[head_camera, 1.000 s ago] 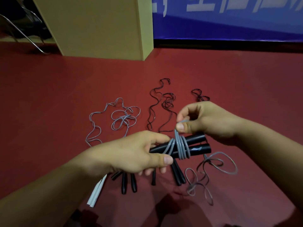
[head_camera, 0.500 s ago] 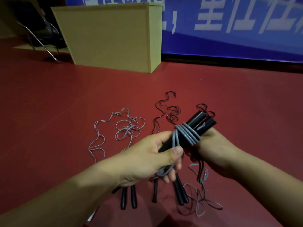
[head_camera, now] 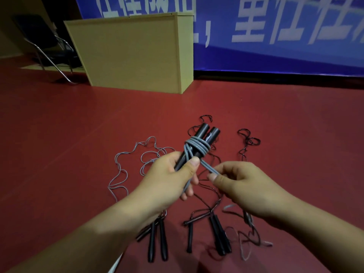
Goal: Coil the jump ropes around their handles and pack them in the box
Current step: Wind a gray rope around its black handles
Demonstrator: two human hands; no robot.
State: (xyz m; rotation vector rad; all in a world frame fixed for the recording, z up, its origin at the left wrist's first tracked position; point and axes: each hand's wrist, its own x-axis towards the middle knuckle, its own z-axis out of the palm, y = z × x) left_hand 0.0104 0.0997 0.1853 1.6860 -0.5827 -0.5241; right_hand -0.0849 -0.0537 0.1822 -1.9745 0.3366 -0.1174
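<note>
My left hand [head_camera: 173, 174] grips two black jump-rope handles [head_camera: 205, 135] held together and pointing up and away. Several turns of grey rope [head_camera: 197, 147] are wound round them. My left thumb presses the rope against the handles. My right hand [head_camera: 242, 186] pinches the free grey strand [head_camera: 209, 169] just right of the handles and holds it taut. The rest of that rope trails to the floor at the lower right [head_camera: 246, 251]. A tan box [head_camera: 130, 52] stands on the floor at the back.
More ropes lie on the red floor: a loose grey one [head_camera: 126, 166] at left, thin black ones [head_camera: 247, 141] behind my hands. Black handles [head_camera: 157, 241] lie below my left wrist, others [head_camera: 219, 235] at centre. A metal chair [head_camera: 45, 46] stands far left, a blue banner [head_camera: 275, 30] behind.
The handles have tilted from lying crosswise to pointing away. My right hand came from behind the bundle to its right side and now pulls the strand taut. My head has lifted.
</note>
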